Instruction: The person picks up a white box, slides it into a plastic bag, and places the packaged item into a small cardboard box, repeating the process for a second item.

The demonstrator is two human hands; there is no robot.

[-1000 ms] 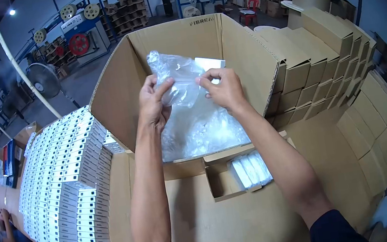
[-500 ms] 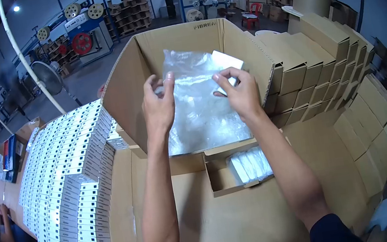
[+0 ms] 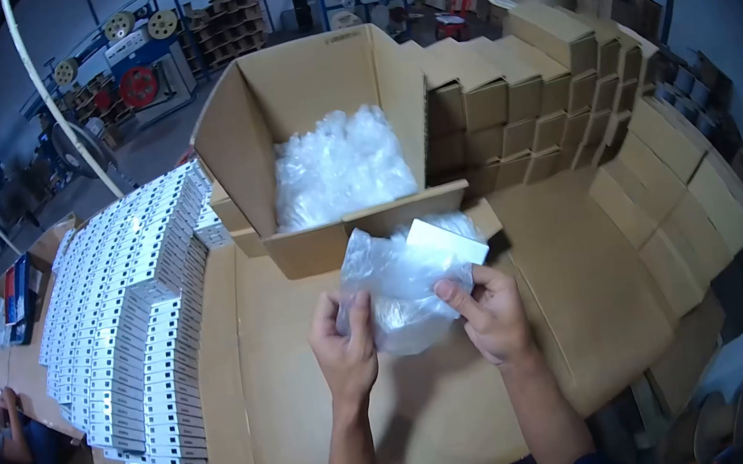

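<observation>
A clear plastic bag [image 3: 383,273] is stretched between my two hands, above the cardboard table. My left hand [image 3: 345,337] pinches its left edge between thumb and fingers. At its right edge, my right hand [image 3: 489,310] has thumb and fingers closed on the plastic. A flat white box [image 3: 446,242] lies tilted at the bag's upper right, just above my right fingers; whether it is inside the bag I cannot tell. Behind the bag, a small brown carton [image 3: 487,218] is mostly hidden.
A large open carton [image 3: 309,253] behind my hands holds crumpled clear plastic [image 3: 343,167]. Stacked white boxes [image 3: 132,335] cover the left side. Brown cartons [image 3: 562,93] are piled at the right. A person's arm [image 3: 12,430] shows at the far left.
Both hands have come down and back from above the large carton, bringing a clear bag and the white box with them. The view has shifted, and the small carton is now largely covered.
</observation>
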